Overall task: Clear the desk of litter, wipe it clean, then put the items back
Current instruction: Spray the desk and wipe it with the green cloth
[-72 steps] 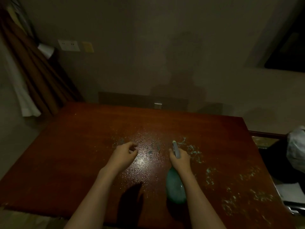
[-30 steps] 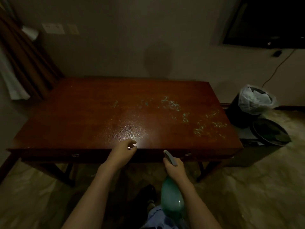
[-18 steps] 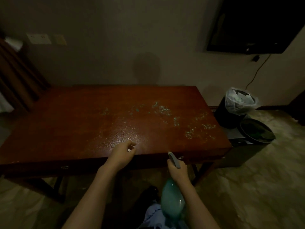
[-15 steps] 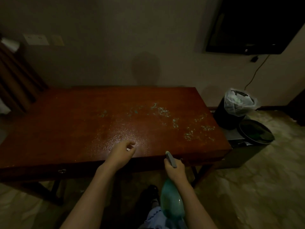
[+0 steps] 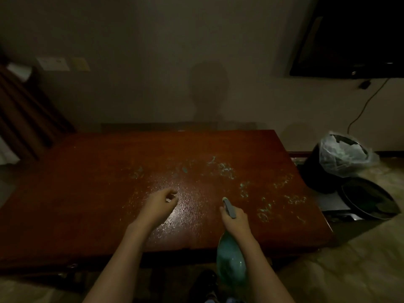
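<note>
A dark red wooden desk (image 5: 87,184) fills the middle of the view. Its top is speckled with fine wet droplets and pale green foamy streaks (image 5: 223,169) toward the right half. My right hand (image 5: 235,219) grips the neck of a teal spray bottle (image 5: 229,256), whose grey nozzle points away from me over the desk. My left hand (image 5: 158,205) hovers over the wet patch with its fingers loosely curled, and something small and pale may sit at the fingertips, too dim to tell.
A black bin lined with a clear plastic bag (image 5: 341,158) stands on the floor right of the desk. A dark round tray (image 5: 367,199) lies on a low unit beside it. A dark screen (image 5: 354,36) hangs on the wall, and a brown curtain (image 5: 24,119) hangs at left.
I had stepped back from the desk and have come forward again, so both hands are over the desktop rather than in front of its edge. The grip on the bottle is unchanged.
</note>
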Demonstrator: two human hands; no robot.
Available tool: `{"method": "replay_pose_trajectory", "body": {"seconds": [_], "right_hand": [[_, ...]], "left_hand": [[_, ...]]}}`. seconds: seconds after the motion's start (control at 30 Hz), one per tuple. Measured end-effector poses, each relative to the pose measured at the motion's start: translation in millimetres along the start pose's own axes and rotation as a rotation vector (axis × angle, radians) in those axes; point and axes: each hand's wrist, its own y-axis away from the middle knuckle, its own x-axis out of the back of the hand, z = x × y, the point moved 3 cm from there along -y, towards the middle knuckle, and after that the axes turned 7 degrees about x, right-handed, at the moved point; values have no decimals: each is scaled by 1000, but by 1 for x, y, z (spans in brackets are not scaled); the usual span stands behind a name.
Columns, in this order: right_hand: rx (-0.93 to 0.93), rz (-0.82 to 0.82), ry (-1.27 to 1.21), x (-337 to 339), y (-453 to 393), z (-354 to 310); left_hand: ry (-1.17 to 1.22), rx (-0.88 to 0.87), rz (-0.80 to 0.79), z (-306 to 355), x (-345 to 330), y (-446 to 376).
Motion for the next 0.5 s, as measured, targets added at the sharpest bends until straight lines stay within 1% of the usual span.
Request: {"method": "replay_pose_trajectory", "body": {"seconds": [0.07, 0.2, 0.27, 0.33, 0.43, 0.5], "right_hand": [[2, -11, 44, 3, -22, -1], [-64, 32, -74, 6, -56, -1], [-41, 43, -47, 10, -72, -6], [-9, 1, 11, 14, -90, -10], [2, -68, 14, 18, -111, -10], [-12, -57, -17, 19, -119, -8]], "left_hand": [[-20, 0, 15, 8, 3, -19], [-27, 17, 27, 18, 3, -51], [-17, 30, 22, 21, 0, -64], [-13, 41, 20, 24, -3, -76], [-7, 54, 19, 30, -7, -93], [-20, 56, 23, 34, -8, -102]]}}
